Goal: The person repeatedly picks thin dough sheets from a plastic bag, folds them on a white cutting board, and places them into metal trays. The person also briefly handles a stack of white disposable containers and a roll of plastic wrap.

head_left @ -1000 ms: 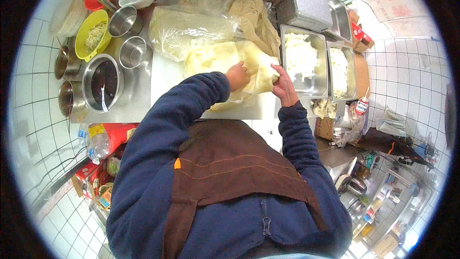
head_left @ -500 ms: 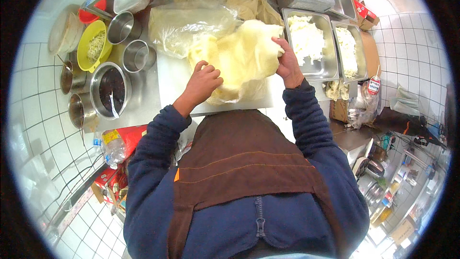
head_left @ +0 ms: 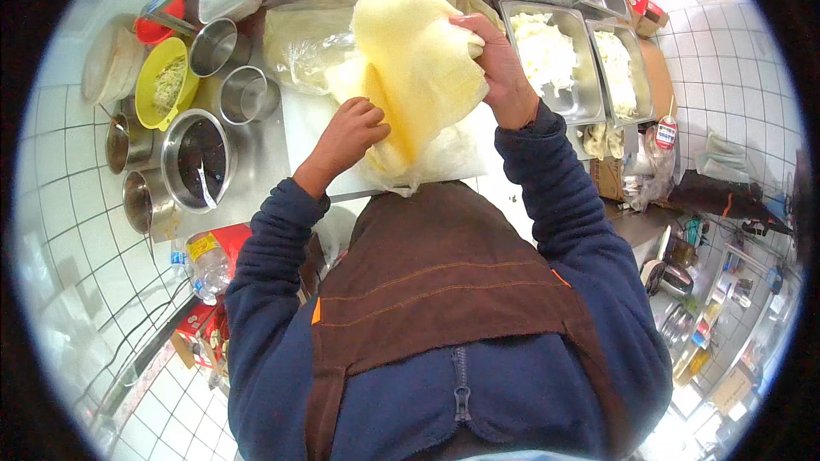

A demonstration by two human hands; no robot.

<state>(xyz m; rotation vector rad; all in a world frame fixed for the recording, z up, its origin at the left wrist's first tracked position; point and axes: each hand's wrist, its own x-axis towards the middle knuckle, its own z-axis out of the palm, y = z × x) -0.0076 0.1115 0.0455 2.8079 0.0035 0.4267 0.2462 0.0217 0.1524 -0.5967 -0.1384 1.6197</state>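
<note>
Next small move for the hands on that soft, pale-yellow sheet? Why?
Probably ease the bare right hand slightly farther from the bare left hand, gently, to open the fold. The right hand grips the right edge of the raised, soft, pale-yellow sheet; the left sits curled at its lower left, and a deep fold runs between them.

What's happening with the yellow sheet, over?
Right grip holding up yellow sheet. Left grip by its left side, hold unclear. See-through plastic close behind.

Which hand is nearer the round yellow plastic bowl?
Left: the left hand is right of the yellow bowl and lower in the picture; the right hand is farther right, gripping the floppy pale-yellow sheet.
</note>
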